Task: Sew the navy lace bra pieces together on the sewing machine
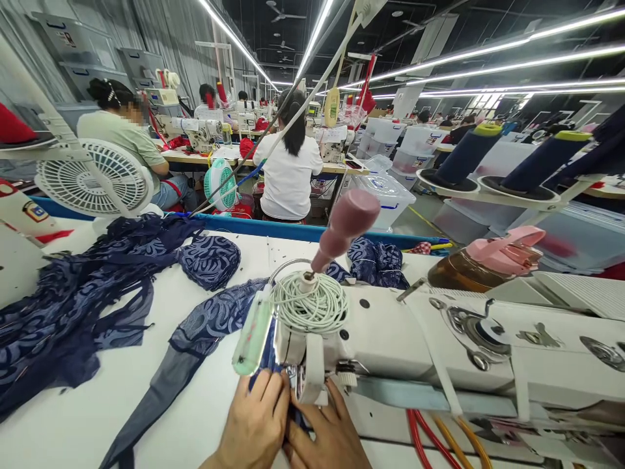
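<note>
My left hand (258,417) is closed on a strip of navy fabric (270,352) at the head of a white sewing machine (385,326). Close beside it, my right hand (325,426) grips the same fabric just below the needle area. Its fingertips are partly hidden by the machine head, and so is the needle. A coil of pale green cord (310,303) sits on top of the machine, with a pink-handled screwdriver (346,228) standing in it. A light green plastic piece (252,335) hangs at the machine's left end. Patterned navy lace (215,319) trails across the table on the left.
A navy lace pile (73,299) covers the table's left side, near a white fan (95,179). Lace bundles (375,260) lie behind the machine. A pink-lidded jug (488,260) and navy thread cones (469,156) stand right. Co-workers sit ahead, one in a white shirt (288,176).
</note>
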